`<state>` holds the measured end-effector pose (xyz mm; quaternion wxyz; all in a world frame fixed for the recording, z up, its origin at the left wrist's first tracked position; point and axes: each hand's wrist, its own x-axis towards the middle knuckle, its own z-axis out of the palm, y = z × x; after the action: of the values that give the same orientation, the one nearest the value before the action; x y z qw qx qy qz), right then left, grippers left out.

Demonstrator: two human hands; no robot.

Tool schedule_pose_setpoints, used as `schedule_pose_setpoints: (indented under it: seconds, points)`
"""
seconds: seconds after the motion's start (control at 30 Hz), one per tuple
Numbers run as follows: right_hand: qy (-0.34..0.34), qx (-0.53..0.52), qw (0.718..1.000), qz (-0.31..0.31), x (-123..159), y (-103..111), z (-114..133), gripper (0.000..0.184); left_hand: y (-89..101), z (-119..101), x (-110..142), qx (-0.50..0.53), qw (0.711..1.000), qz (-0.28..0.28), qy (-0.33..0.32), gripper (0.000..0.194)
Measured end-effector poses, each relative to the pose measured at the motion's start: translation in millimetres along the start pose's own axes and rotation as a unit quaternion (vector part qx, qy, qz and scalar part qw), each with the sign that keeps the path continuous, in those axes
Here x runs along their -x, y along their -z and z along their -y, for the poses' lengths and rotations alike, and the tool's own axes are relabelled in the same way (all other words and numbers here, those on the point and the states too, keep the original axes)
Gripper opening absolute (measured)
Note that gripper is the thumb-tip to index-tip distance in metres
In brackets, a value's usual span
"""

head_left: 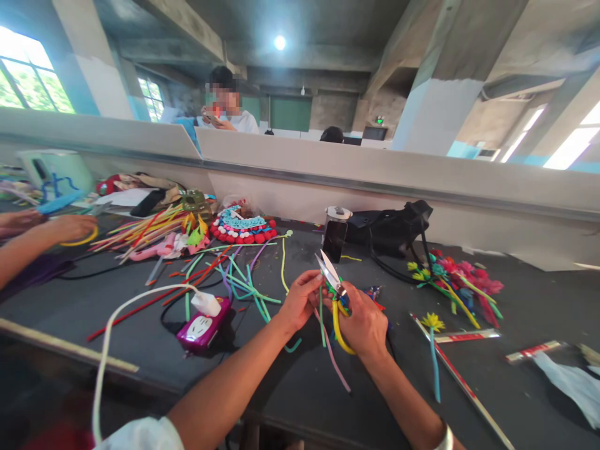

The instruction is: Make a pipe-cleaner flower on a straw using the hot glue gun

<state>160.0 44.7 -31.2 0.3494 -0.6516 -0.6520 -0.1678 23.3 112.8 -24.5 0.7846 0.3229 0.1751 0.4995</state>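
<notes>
My right hand [366,319] grips scissors [338,319] with yellow handles, their blades parted and pointing up and away from me. Close beside the blades, my left hand [302,300] pinches fuzzy craft stems. A green pipe cleaner [322,319] hangs down from its fingers, and a pink pipe cleaner [334,359] trails below toward the table. Behind the scissors, a small bunch of blue, green and red pieces is partly hidden by my hands. Loose green pipe cleaners [255,284] lie on the dark table [290,400] to the left.
A purple power strip [204,328] with a white cable stands left. A phone [334,240] leans on a cup, beside a black bag [394,228]. Fuzzy flowers [464,281] lie right. At far left, a co-worker's hand [70,229] holds yellow-handled scissors. A low partition [375,169] runs behind.
</notes>
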Motion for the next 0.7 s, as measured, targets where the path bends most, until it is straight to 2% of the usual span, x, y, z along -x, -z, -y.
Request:
schedule_pose_setpoints:
  seconds: [0.7]
  points:
    - [0.009, 0.012, 1.000, -0.005, 1.0, -1.7, -1.2, 0.039, 1.6, 1.2, -2.1, -0.003, 1.000, -0.010, -0.001, 0.030]
